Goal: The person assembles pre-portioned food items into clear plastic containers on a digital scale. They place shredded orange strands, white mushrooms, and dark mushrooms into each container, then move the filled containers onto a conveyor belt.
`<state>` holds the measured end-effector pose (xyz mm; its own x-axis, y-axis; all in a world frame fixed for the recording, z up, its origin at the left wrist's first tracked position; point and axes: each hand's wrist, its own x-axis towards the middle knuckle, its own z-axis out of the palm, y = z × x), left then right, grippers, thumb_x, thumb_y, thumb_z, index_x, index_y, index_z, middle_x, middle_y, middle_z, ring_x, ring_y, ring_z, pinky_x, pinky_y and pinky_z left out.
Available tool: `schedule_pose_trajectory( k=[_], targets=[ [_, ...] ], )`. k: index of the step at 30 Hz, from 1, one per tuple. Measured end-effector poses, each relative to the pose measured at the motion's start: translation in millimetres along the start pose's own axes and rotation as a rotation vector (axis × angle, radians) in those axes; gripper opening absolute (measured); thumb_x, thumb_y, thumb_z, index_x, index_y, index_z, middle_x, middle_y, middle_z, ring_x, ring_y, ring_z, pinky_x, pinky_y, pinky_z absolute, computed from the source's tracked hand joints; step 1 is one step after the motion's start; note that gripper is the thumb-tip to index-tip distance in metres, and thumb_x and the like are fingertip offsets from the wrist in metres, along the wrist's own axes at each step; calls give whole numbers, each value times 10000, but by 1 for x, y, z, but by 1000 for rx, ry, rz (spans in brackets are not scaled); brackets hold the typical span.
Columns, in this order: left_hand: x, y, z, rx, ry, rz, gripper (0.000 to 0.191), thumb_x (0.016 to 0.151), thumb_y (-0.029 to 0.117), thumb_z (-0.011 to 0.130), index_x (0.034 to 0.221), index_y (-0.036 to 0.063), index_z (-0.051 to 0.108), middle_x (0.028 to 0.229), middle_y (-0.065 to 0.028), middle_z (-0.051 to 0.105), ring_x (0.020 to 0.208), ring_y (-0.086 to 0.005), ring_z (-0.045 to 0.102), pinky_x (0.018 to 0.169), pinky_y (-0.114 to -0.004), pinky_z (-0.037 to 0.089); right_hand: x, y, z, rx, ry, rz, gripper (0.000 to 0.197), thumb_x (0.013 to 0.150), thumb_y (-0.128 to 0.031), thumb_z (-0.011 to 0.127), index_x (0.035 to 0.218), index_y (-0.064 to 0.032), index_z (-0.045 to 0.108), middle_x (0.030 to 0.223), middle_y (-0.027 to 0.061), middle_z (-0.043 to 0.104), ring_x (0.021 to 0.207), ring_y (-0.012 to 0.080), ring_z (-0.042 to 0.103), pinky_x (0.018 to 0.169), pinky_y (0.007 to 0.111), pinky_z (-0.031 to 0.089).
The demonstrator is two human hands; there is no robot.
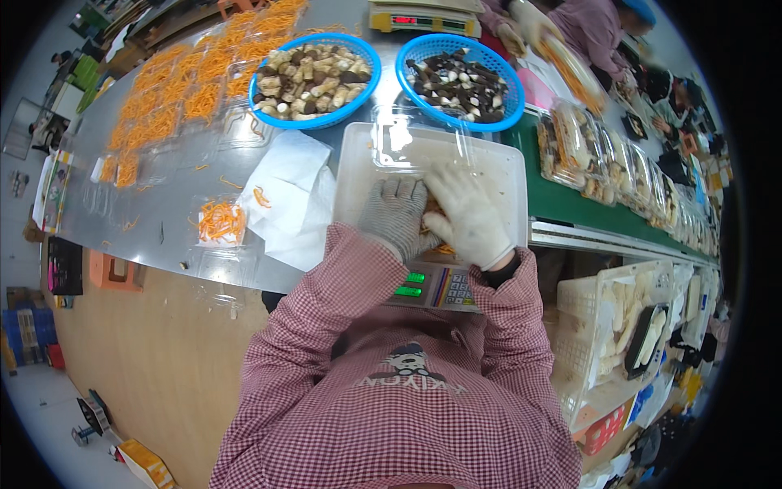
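My left hand [397,211], in a grey striped glove, lies palm down over a clear plastic clamshell box. My right hand [467,217], in a white glove, is beside it with its thumb spread, slightly blurred. Both hide most of the box's contents; orange strands, which look like cordyceps [446,249], show below and between them. The raised clear lid [421,143] stands beyond my fingertips. Under the box is a white plastic tray [513,177] on a digital scale [437,284] with green displays. Whether my left fingers grip anything is hidden.
Two blue baskets [374,85] hold mushrooms. Boxes of orange cordyceps [177,91] cover the table's left; white paper [293,165] lies nearer. Packed mushroom boxes [611,159] line the green belt [550,205]. A white crate [577,299] stands right. A co-worker's gloved hands [531,27] hold a box.
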<state>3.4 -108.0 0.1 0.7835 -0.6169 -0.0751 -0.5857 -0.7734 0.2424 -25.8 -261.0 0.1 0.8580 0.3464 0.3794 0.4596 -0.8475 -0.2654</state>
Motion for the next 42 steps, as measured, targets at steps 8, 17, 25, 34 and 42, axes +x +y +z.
schedule_pose_trajectory(
  k=[8,17,25,34,42],
  targets=[
    [3,-60,-20,-506,68,140,669,778,362,637,1278,-7,391,1267,-225,449,1195,-340,425,1007,-350,346,5,-9,-6,-68,-101,42,568,755,-281,605,1209,18,442,1224,187,479,1171,340,406,1015,437,269],
    [52,-214,-20,-607,524,-339,411,770,192,636,1152,64,558,1003,-148,630,933,-235,601,827,-302,465,18,-25,13,25,-225,12,640,718,-306,629,1241,-1,420,1282,176,430,1223,367,347,1029,472,238],
    [115,-268,-71,-176,430,-739,693,736,190,667,1339,129,331,1372,-138,309,1240,-285,367,1029,-371,354,22,-25,13,53,-224,39,633,676,-281,657,1202,1,446,1241,166,461,1184,359,382,1017,472,249],
    [143,-250,-61,211,203,-734,599,817,231,572,1341,347,307,1431,-40,217,1283,-285,296,984,-434,376,27,-25,11,97,-221,61,646,650,-289,681,1185,-5,457,1223,151,471,1160,343,405,997,457,268],
    [135,-262,-52,149,369,-652,452,822,274,573,1259,271,454,1391,-78,282,1237,-287,354,989,-436,355,25,-23,9,101,-167,42,633,656,-292,672,1180,-13,456,1205,144,473,1150,333,411,990,454,280]
  ],
)
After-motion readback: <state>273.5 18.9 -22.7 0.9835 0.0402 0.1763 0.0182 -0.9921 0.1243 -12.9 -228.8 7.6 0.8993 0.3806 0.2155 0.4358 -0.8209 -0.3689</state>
